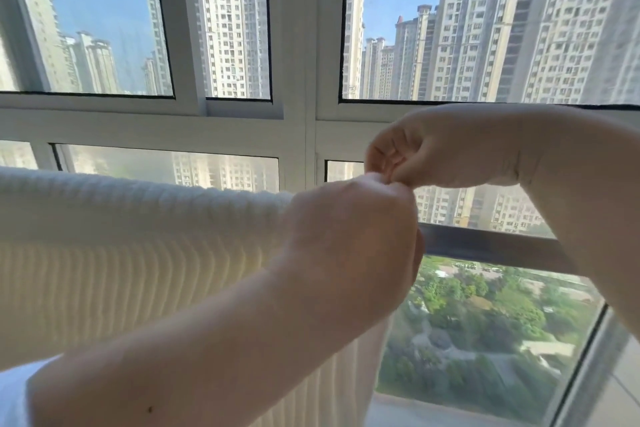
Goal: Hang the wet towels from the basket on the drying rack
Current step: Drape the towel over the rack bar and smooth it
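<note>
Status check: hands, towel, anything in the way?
Left hand grips the towel at its right end. Right hand pinches the same corner from above. Towel draped over the rail, hanging flat. Nothing in the way.

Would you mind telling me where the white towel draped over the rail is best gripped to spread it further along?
Probably the top right corner of the towel, approached from the right, where the bare rail continues. Its ribbed cloth hangs folded over the rail, with that edge free. The left hand and right hand pinch there already.
</note>
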Motion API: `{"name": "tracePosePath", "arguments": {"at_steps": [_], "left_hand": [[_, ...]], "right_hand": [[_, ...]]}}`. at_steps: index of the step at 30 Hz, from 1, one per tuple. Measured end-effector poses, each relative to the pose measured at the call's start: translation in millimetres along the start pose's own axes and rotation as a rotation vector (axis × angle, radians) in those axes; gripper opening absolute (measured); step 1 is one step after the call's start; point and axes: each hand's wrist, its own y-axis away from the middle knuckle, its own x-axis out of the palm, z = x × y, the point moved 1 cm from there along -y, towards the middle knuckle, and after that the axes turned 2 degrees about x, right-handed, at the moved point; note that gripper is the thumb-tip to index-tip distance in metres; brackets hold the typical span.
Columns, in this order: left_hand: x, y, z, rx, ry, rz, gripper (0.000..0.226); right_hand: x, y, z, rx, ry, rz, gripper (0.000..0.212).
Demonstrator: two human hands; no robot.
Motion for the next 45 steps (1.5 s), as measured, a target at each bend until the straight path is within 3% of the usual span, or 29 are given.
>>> {"name": "tracePosePath", "arguments": {"at_steps": [3, 7, 11, 15, 23, 29, 34, 38, 45], "left_hand": [[8.6, 4.4, -7.8, 0.165, 0.052, -0.013, 0.012], [-1.9, 23.4, 17.8, 0.302, 0.329, 0.075, 0.035], [-17.0, 39.0, 80.4, 0.348, 0.443, -0.036, 0.020], [-37.1, 57.0, 161.8, 0.222, 0.447, -0.089, 0.014], [-97.3, 109.6, 358.8, -0.278, 0.212, -0.292, 0.017], [-143.8, 160.2, 513.1, -0.535, -0.109, -0.235, 0.027], [-152.5, 174.8, 581.2, -0.725, -0.229, -0.139, 0.026], [-160.0, 174.0, 612.5, -0.870, -0.175, -0.131, 0.031], [-170.7, 192.6, 640.7, -0.791, -0.302, -0.033, 0.028]], "right_hand": [[-0.8, -6.1, 11.1, -0.006, -0.031, -0.028, 0.015], [8.8, -23.7, 36.6, -0.037, 0.012, 0.002, 0.009], [26.1, -56.9, 79.0, -0.110, 0.100, -0.061, 0.013], [41.2, -102.9, 136.5, -0.186, 0.196, -0.095, 0.017], [78.3, -208.2, 269.9, -0.343, 0.522, -0.076, 0.034], [115.4, -273.4, 352.0, -0.410, 0.458, -0.091, 0.032], [139.8, -314.5, 396.5, -0.407, 0.511, -0.073, 0.036], [156.3, -348.6, 427.6, -0.429, 0.557, -0.115, 0.038], [178.4, -374.3, 452.1, -0.449, 0.559, -0.089, 0.038]]}}
